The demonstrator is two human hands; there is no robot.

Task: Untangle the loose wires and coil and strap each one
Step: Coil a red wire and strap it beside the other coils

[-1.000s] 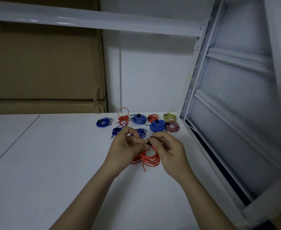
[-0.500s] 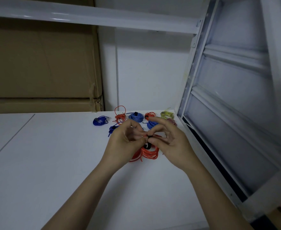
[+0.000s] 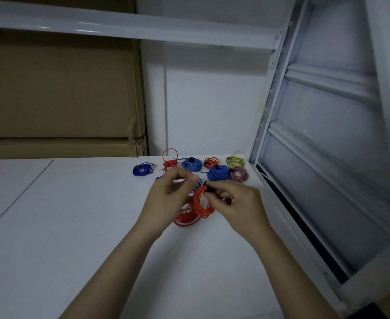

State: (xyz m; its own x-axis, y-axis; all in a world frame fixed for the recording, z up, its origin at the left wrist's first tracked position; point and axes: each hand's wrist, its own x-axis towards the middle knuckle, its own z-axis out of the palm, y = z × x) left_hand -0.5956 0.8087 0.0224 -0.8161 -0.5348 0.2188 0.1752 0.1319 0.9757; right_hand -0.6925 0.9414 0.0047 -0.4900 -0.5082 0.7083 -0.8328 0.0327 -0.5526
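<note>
Two hands are working at frame centre over the white worktop (image 3: 74,215). Right hand (image 3: 237,203) is pinching a black strap (image 3: 209,189) on an upright red coil (image 3: 200,203); left hand (image 3: 168,196) is curling its fingers (image 3: 184,178) just beside, their hold unclear. Another red coil (image 3: 186,218) is lying beneath, apparently unstrapped. Behind, several coils are sitting finished: blue coils (image 3: 218,172), yellow coil (image 3: 235,161), pink coil (image 3: 238,174). One red wire (image 3: 169,161) is looping loose.
</note>
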